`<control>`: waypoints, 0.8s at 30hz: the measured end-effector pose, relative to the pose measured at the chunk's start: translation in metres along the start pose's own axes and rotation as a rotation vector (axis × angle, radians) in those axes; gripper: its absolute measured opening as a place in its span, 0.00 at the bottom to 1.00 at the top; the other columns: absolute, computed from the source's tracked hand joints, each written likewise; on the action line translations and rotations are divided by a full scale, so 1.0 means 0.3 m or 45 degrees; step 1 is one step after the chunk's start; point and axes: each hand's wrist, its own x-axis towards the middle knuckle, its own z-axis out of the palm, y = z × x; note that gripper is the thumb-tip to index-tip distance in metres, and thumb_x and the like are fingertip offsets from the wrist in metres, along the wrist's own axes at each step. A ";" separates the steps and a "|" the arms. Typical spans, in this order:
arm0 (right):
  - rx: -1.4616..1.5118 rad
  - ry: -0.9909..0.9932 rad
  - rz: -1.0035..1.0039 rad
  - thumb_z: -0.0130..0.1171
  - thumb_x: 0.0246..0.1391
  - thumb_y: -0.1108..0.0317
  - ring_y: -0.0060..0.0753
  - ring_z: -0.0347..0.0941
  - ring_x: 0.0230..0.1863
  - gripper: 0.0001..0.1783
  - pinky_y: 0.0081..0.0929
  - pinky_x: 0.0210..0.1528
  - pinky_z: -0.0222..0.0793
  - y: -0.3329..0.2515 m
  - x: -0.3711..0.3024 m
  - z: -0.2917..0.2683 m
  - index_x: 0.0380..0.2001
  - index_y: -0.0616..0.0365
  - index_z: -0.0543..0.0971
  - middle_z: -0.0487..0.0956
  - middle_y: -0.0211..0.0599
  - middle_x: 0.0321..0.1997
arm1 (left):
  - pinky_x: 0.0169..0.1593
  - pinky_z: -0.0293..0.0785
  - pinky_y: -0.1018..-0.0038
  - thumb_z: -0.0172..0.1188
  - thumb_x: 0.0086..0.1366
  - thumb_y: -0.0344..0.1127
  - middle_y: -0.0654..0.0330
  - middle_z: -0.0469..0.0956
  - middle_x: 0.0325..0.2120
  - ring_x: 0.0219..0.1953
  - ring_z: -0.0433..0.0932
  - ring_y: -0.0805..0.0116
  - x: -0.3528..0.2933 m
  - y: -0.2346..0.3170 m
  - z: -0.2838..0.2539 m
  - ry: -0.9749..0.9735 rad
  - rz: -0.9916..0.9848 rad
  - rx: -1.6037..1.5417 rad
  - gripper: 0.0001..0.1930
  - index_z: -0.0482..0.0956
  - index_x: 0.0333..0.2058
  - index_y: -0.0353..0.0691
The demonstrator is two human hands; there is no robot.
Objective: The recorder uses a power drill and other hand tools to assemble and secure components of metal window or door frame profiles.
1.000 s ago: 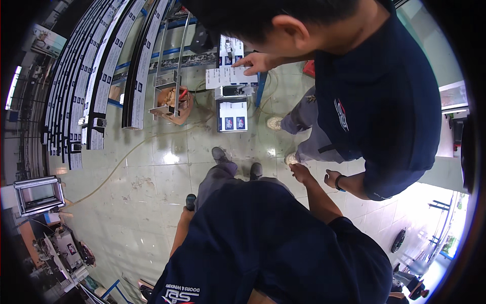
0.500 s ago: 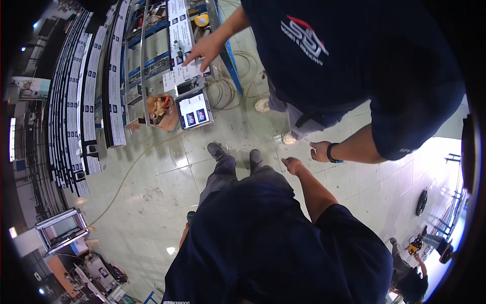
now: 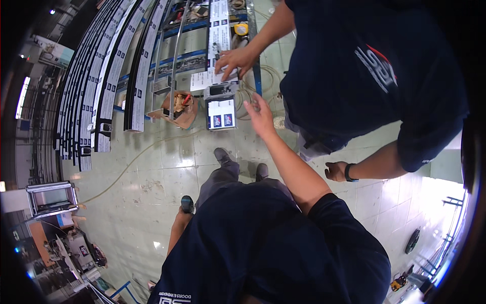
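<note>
My right hand (image 3: 260,114) is stretched forward with its fingers apart, holding nothing. It hovers just right of a small white panel with blue and red stickers (image 3: 221,112). My left hand (image 3: 180,219) hangs low by my hip, closed around a dark cylindrical tool (image 3: 187,203). A co-worker in a dark blue shirt stands close on my right. One of that person's hands (image 3: 233,61) presses on white printed sheets (image 3: 218,35) on a long frame; the other hand (image 3: 335,171), with a black wristband, hangs down.
Long white and black profiles (image 3: 109,76) lie in rows at the upper left. A brown cardboard box with small parts (image 3: 179,109) sits beside them. A thin hose (image 3: 126,167) curves over the tiled floor. A yellow tape measure (image 3: 241,29) lies ahead; a metal machine (image 3: 50,197) stands left.
My right arm has risen from beside my hip and reached forward toward the sticker panel. The co-worker's hand has stayed on the sheets. My left hand still holds the tool.
</note>
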 end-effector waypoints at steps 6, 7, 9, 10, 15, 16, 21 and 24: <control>-0.085 -0.030 0.064 0.84 0.59 0.42 0.54 0.81 0.70 0.57 0.46 0.73 0.76 -0.105 0.173 0.170 0.78 0.70 0.71 0.80 0.63 0.72 | 0.71 0.79 0.50 0.75 0.63 0.64 0.26 0.81 0.65 0.70 0.81 0.30 0.166 -0.046 -0.018 -0.084 -0.021 -0.087 0.64 0.51 0.84 0.31; -0.088 -0.025 0.113 0.85 0.57 0.43 0.53 0.81 0.70 0.59 0.45 0.72 0.76 -0.109 0.196 0.213 0.78 0.72 0.70 0.81 0.64 0.71 | 0.71 0.79 0.50 0.75 0.63 0.64 0.26 0.81 0.65 0.70 0.81 0.30 0.206 -0.054 -0.028 -0.107 -0.024 -0.095 0.64 0.51 0.84 0.32; 0.117 -0.007 0.189 0.87 0.57 0.49 0.47 0.83 0.67 0.56 0.41 0.69 0.78 -0.107 0.223 0.286 0.76 0.72 0.71 0.83 0.60 0.68 | 0.71 0.79 0.50 0.75 0.63 0.64 0.26 0.81 0.65 0.70 0.81 0.30 0.293 -0.066 -0.047 -0.164 -0.025 -0.102 0.64 0.51 0.84 0.32; 0.282 -0.014 0.309 0.86 0.59 0.52 0.41 0.83 0.64 0.50 0.37 0.67 0.79 -0.099 0.231 0.311 0.75 0.69 0.73 0.85 0.52 0.66 | 0.71 0.80 0.50 0.75 0.63 0.64 0.26 0.81 0.65 0.70 0.81 0.30 0.340 -0.058 -0.064 -0.196 -0.023 -0.106 0.64 0.51 0.84 0.32; 0.380 0.194 0.544 0.86 0.60 0.62 0.33 0.85 0.55 0.40 0.34 0.60 0.81 -0.166 0.219 0.424 0.69 0.65 0.78 0.88 0.41 0.58 | 0.71 0.80 0.50 0.75 0.63 0.65 0.26 0.81 0.65 0.70 0.82 0.31 0.577 -0.087 -0.105 -0.356 -0.020 -0.121 0.65 0.50 0.84 0.32; 0.415 0.175 0.586 0.84 0.61 0.65 0.32 0.85 0.54 0.36 0.34 0.59 0.81 -0.121 0.230 0.397 0.67 0.64 0.78 0.88 0.39 0.57 | 0.71 0.80 0.50 0.75 0.63 0.65 0.26 0.81 0.65 0.70 0.82 0.31 0.634 -0.068 -0.122 -0.394 0.007 -0.109 0.65 0.50 0.84 0.32; 0.394 0.137 0.694 0.84 0.59 0.70 0.31 0.84 0.56 0.37 0.33 0.62 0.82 -0.132 0.206 0.414 0.67 0.64 0.76 0.87 0.38 0.58 | 0.70 0.81 0.50 0.76 0.63 0.64 0.27 0.81 0.65 0.69 0.83 0.32 0.890 -0.186 -0.124 -0.537 -0.016 -0.004 0.66 0.48 0.85 0.32; 0.263 -0.064 0.580 0.85 0.55 0.76 0.30 0.85 0.58 0.39 0.33 0.62 0.84 -0.131 0.195 0.407 0.68 0.63 0.76 0.87 0.38 0.59 | 0.66 0.84 0.52 0.75 0.66 0.55 0.29 0.83 0.65 0.66 0.85 0.33 1.021 -0.122 -0.192 -0.557 0.049 0.209 0.66 0.40 0.87 0.34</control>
